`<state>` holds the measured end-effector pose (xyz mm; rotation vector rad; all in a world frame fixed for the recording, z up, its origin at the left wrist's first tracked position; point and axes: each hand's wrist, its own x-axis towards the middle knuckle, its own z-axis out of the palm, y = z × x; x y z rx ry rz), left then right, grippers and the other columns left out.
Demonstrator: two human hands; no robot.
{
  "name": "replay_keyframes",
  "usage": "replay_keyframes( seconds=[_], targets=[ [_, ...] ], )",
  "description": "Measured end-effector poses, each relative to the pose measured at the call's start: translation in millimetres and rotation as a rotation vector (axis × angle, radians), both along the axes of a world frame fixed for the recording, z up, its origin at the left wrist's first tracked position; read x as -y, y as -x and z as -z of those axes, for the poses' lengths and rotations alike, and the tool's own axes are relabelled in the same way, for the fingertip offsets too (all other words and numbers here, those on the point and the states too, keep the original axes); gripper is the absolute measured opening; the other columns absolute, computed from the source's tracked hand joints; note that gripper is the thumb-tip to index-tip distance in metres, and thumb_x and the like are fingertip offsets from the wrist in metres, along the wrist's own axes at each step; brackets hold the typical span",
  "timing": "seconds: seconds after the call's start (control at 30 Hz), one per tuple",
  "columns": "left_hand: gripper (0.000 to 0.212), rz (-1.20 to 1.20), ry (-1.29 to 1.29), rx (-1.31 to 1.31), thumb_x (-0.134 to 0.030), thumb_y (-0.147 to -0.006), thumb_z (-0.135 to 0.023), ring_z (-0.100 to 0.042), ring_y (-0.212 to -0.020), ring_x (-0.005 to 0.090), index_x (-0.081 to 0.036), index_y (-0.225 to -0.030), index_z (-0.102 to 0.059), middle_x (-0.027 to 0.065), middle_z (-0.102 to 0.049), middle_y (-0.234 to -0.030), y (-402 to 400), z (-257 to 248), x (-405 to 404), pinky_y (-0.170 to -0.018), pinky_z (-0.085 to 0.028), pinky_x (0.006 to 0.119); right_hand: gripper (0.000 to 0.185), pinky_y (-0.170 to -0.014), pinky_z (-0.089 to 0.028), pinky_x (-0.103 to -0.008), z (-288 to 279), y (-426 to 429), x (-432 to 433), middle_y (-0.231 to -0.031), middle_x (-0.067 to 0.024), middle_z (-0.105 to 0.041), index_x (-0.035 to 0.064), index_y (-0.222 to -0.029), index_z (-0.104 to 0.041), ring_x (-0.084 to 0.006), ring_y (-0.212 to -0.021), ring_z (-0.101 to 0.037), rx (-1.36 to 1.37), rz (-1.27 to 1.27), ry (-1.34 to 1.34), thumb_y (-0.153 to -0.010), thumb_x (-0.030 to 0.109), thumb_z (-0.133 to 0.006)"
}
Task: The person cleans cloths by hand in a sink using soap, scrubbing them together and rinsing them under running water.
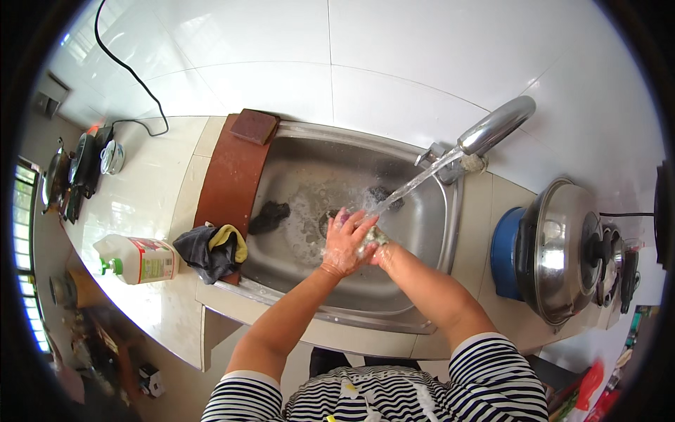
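Note:
My left hand (345,245) lies back-up with fingers spread, wet, over my right hand above the stainless-steel sink basin (348,295). My right hand (378,252) is wrapped around a pale greenish, wet scrubber or cloth (373,237), mostly covered by my fingers. A small purple patch shows among my left fingertips, too hidden to name. Water (416,179) pours from the chrome faucet (498,124) onto or just beside my fingers. A dark scouring pad (387,198) sits in the basin beyond the stream. Another dark, crumpled pad or rag (270,216) lies at the basin's left.
A reddish-brown board (229,179) spans the sink's left edge, bearing a brown sponge block (254,126) and a grey-and-yellow cloth (213,250). Left of it stands a detergent jug (142,259). A lidded steel pan (561,253) and blue container (506,253) occupy the right counter.

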<state>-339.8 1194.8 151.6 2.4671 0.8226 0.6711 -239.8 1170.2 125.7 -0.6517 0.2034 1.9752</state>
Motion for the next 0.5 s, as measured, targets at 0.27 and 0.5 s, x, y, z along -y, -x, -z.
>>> replay_keyframes(
  seconds=[0.27, 0.5],
  targets=[
    [0.023, -0.112, 0.186, 0.121, -0.010, -0.065, -0.055, -0.047, -0.079, 0.0313, -0.011, -0.088, -0.056, 0.0097, -0.052, -0.081, -15.8, 19.5, -7.5, -0.071, -0.038, 0.038, 0.034, -0.080, -0.040, -0.0294, 56.3, 4.9, -5.0, -0.103, -0.0055, -0.051, 0.0141, -0.105, -0.046, -0.0174, -0.092, -0.049, -0.027, 0.038, -0.054, -0.085, 0.035, -0.028],
    [0.022, -0.451, 0.547, 0.098, -0.024, -0.077, -0.049, -0.049, -0.066, 0.0327, -0.002, -0.080, -0.052, 0.0160, -0.053, -0.069, -19.4, 39.8, -20.6, -0.062, -0.039, 0.036, 0.035, -0.063, -0.044, -0.0279, 38.9, 20.3, -5.7, -0.095, -0.0040, -0.053, 0.0118, -0.103, -0.047, -0.0157, -0.078, -0.053, 0.237, 0.035, 0.202, -0.085, 0.034, -0.027]
  ],
)
